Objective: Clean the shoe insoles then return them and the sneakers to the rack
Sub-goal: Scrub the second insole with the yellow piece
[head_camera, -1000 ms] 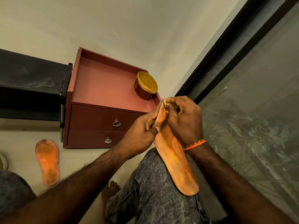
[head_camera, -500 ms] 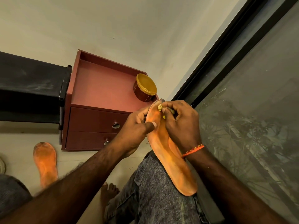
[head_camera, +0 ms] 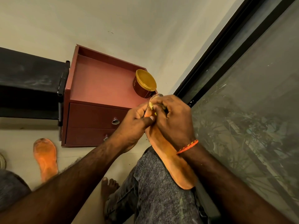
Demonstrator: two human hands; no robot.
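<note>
An orange insole (head_camera: 174, 160) lies along my right thigh, heel end toward me. My left hand (head_camera: 134, 125) grips its toe end, thumb pressed on the top face. My right hand (head_camera: 173, 120) curls over the same end and pinches a small yellow scrap (head_camera: 151, 106) against the insole. A second orange insole (head_camera: 46, 157) lies flat on the floor at the left. No sneakers show in this view.
A maroon two-drawer cabinet (head_camera: 97, 117) stands against the wall, with a brown tub with a yellow lid (head_camera: 144, 84) on its tray top. A black rack shelf (head_camera: 30, 81) is at the left. A dark-framed glass pane (head_camera: 242, 94) runs along the right. My bare foot (head_camera: 108, 185) rests on the floor.
Both hands stay on the toe end of the insole; the right hand has rubbed the yellow scrap down and back up near the tip. The view shifted slightly.
</note>
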